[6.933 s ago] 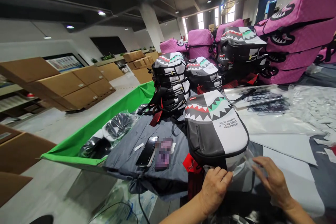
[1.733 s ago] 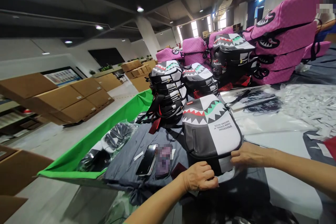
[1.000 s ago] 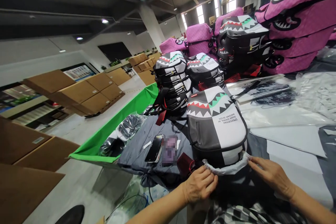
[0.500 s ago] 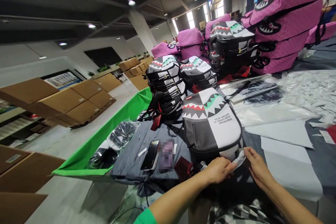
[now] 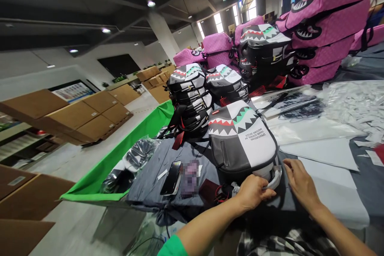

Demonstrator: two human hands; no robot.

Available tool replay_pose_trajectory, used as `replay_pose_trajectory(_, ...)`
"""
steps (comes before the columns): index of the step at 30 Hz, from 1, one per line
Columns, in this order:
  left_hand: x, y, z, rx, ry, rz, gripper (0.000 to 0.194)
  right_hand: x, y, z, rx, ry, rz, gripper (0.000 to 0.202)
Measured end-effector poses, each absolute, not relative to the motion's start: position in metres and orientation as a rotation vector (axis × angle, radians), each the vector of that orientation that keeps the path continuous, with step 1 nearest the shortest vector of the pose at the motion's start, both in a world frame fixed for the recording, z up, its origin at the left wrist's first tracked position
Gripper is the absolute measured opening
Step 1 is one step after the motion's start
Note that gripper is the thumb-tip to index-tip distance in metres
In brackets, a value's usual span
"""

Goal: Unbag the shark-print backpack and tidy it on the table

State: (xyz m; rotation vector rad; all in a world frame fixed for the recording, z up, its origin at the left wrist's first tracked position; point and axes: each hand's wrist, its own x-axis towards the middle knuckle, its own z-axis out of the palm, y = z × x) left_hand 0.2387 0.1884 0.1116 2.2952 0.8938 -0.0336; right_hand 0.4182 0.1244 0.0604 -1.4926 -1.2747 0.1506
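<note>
A black, grey and white backpack with a red and green shark-tooth print lies flat in front of me. At its near end a curved carry handle is wrapped in whitish plastic. My left hand grips this handle, its fingers closed round the wrapped loop. Just to the right, my right hand is off the handle, fingers loosely bent and apart with nothing seen in them. A dark red tag with red cord lies left of my left hand.
A phone lies left of the backpack. Behind stand stacked shark-print backpacks and pink bags. White sheets and plastic bags lie right. A green-sided bin with wrapped bags borders the table; cartons stand beyond.
My right hand has let go of the plastic-wrapped handle and moved slightly right. My left hand stays on the handle, which now curves in a fuller loop.
</note>
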Motion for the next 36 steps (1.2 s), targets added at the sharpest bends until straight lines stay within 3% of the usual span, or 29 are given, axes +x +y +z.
replay_pose_trajectory(2, 0.243, 0.187, 0.106, 2.442, 0.873, -0.030, 0.029, 0.423, 0.118, 0.075, -1.338, -1.696, 0.038, 0.016)
replay_pose_trajectory(5, 0.236, 0.187, 0.098, 2.747, 0.765, 0.004, 0.032, 0.424, 0.118, 0.084, -1.136, -2.191, -0.078, 0.028)
replay_pose_trajectory(10, 0.177, 0.209, 0.082, 3.298, 0.286, 0.332, 0.021, 0.429, 0.132, 0.077, -1.185, -2.236, -0.198, 0.016)
replay_pose_trajectory(14, 0.140, 0.216, 0.072, 3.452, 0.393, 0.498, 0.025, 0.433, 0.140, 0.071, -1.122, -2.212, -0.408, 0.016)
replay_pose_trajectory(16, 0.142, 0.207, 0.077, 3.383, 0.474, 0.513, 0.027, 0.433, 0.141, 0.069, -1.087, -2.189, -0.491, 0.017)
replay_pose_trajectory(20, 0.181, 0.181, 0.110, 2.879, 0.609, 0.531, 0.073, 0.432, 0.142, 0.072, -1.032, -2.137, -0.555, 0.016)
replay_pose_trajectory(23, 0.225, 0.183, 0.133, 2.495, 0.659, 0.271, 0.061, 0.436, 0.141, 0.076, -0.999, -2.105, -0.521, 0.011)
replay_pose_trajectory(31, 0.270, 0.209, 0.131, 1.689, 0.730, -0.169, 0.082, 0.442, 0.147, 0.076, -1.038, -2.052, -0.522, 0.020)
replay_pose_trajectory(34, 0.255, 0.208, 0.125, 1.656, 0.633, -0.114, 0.068, 0.438, 0.134, 0.084, -1.117, -2.042, -0.503, 0.018)
replay_pose_trajectory(36, 0.245, 0.208, 0.122, 1.679, 0.598, -0.071, 0.056, 0.450, 0.109, 0.090, -1.233, -2.009, -0.441, 0.029)
